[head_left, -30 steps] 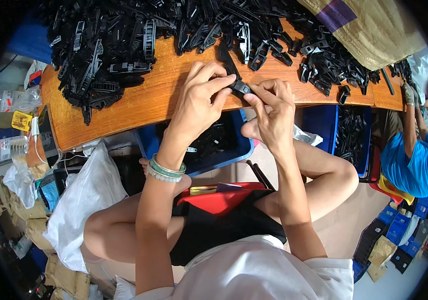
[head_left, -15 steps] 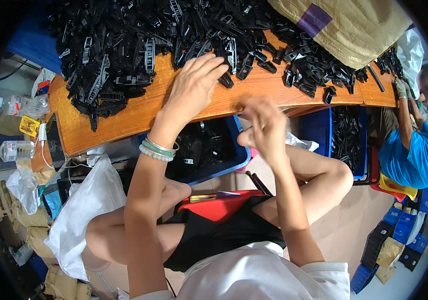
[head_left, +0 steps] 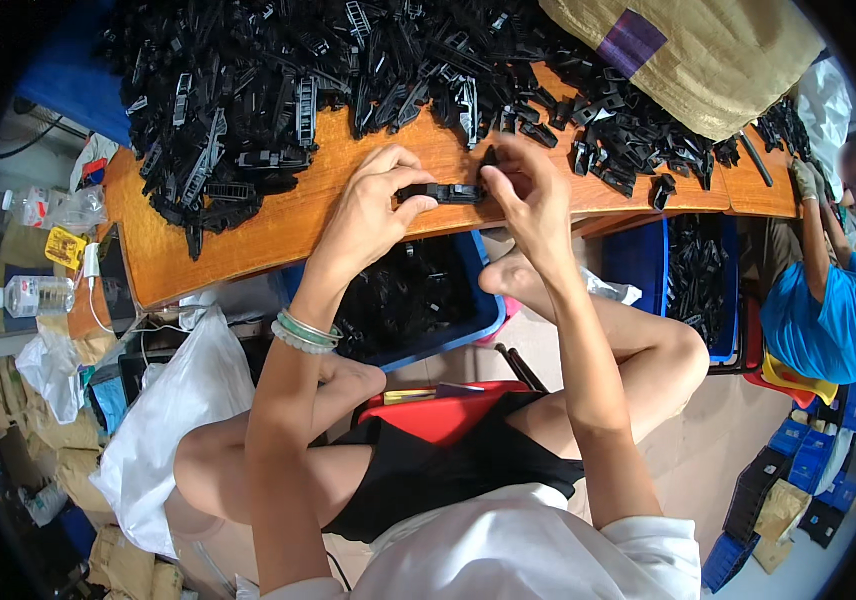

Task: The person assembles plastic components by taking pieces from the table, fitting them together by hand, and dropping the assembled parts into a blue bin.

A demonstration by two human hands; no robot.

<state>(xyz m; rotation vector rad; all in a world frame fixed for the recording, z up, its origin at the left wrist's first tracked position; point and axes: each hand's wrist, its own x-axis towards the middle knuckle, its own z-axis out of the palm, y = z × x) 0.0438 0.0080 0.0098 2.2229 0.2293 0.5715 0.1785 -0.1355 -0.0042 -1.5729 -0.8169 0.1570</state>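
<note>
Black plastic part (head_left: 453, 193) is at the centre of the frame, over the desk (head_left: 278, 225). My left hand (head_left: 368, 215) pinches its left end; my right hand (head_left: 538, 195) curls beside its right end, near a small dark piece (head_left: 489, 157); its grip I cannot tell. I judge handling unfinished: a large heap (head_left: 218, 100) lies upper left. Two blue bins (head_left: 495, 300) (head_left: 652, 260), centre and right, hold black parts.

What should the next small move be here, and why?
Probably bring the small dark piece at the right hand to the long black part: the left hand grips that part, its free end close to the right hand.
</note>
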